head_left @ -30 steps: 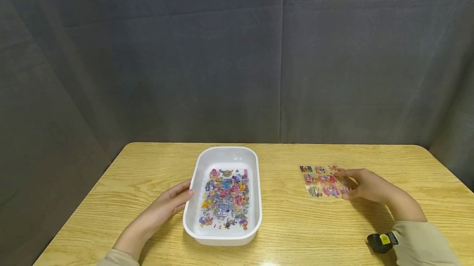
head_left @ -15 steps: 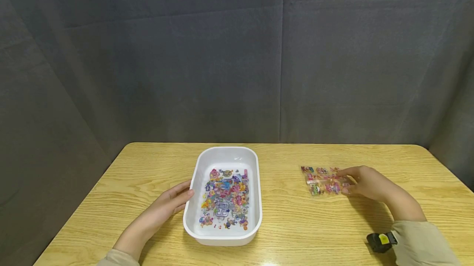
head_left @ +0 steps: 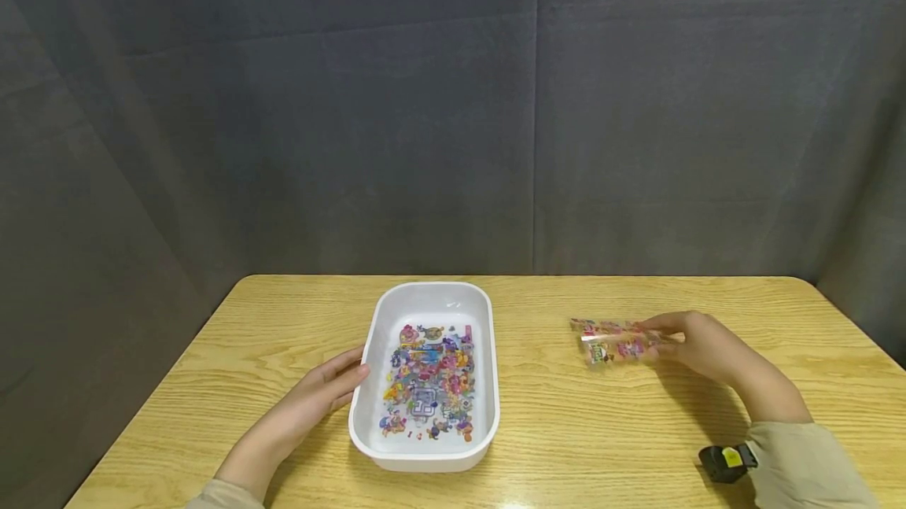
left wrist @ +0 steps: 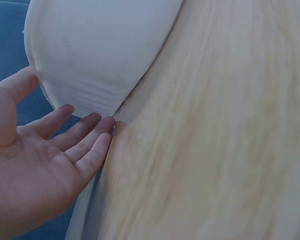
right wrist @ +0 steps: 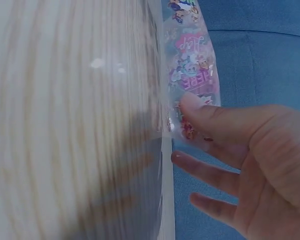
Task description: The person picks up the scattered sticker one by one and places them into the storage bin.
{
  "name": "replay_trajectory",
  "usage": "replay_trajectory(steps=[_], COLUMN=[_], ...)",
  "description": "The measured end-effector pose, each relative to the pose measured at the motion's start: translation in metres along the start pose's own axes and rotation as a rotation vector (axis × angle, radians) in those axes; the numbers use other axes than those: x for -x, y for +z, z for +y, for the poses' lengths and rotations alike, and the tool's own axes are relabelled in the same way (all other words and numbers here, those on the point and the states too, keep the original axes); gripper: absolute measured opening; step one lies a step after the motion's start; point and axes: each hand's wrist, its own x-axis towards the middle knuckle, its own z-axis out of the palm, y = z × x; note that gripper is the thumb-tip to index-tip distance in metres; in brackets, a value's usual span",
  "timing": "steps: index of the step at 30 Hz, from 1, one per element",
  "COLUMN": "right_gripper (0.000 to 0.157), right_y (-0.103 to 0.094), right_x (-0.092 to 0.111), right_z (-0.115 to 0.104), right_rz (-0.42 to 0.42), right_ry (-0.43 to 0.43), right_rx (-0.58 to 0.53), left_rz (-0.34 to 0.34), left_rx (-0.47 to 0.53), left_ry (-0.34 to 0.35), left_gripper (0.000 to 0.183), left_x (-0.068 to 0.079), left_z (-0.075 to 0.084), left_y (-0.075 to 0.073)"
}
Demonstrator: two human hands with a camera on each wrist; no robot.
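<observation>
A white tub stands left of the table's middle, with clear sheets of colourful stickers on its floor. My left hand lies along its left side, fingers loosely extended against the outer wall and thumb at the rim, as the left wrist view of that hand shows. On the right, my right hand pinches the near-right edge of a clear sticker sheet, which is bent and partly raised. The right wrist view shows the thumb on the sheet, with some fingers behind it.
A wooden table lies under everything. A dark grey curtain hangs behind its far edge. On the right wrist sits a black device with a yellow patch, close to the sleeve cuff.
The sticker sheet on the right has gone from lying flat to bent and lifted in my right hand, which has barely shifted. My left hand and the tub have stayed put.
</observation>
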Motion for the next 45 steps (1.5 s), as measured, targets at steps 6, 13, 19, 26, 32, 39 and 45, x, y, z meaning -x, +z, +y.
replay_trajectory(steps=[6,13,19,26,32,39,45], right_gripper=[0.029,0.033,0.033,0.033,0.034,0.034,0.034], right_y=[0.0,0.001,0.001,0.001,0.0,-0.001,-0.003], right_x=[-0.003,-0.004,-0.005,-0.005,-0.006,-0.005,-0.004], right_z=[-0.003,-0.014,-0.021,-0.03,-0.038,-0.045,-0.053], right_rz=[0.044,0.072,0.08,0.089,0.089,0.088,0.097], right_ry=[-0.014,-0.027,-0.037,-0.051,-0.054,-0.049,-0.068], right_rx=[0.035,0.043,0.039,0.051,0.061,0.08,0.084], left_rz=[0.006,0.009,0.009,0.007,0.008,0.004,0.0], left_rx=[0.001,0.003,0.01,0.01,0.011,0.005,0.004], left_ry=[-0.005,-0.004,0.0,0.003,0.007,-0.007,-0.006], left_gripper=[0.066,0.066,0.066,0.066,0.066,0.066,0.066], left_x=[0.0,0.0,0.0,0.0,0.0,0.001,0.001], left_z=[-0.001,-0.001,-0.002,-0.002,-0.001,0.0,0.0], left_y=[0.0,0.0,0.0,0.0,0.0,0.0,0.0])
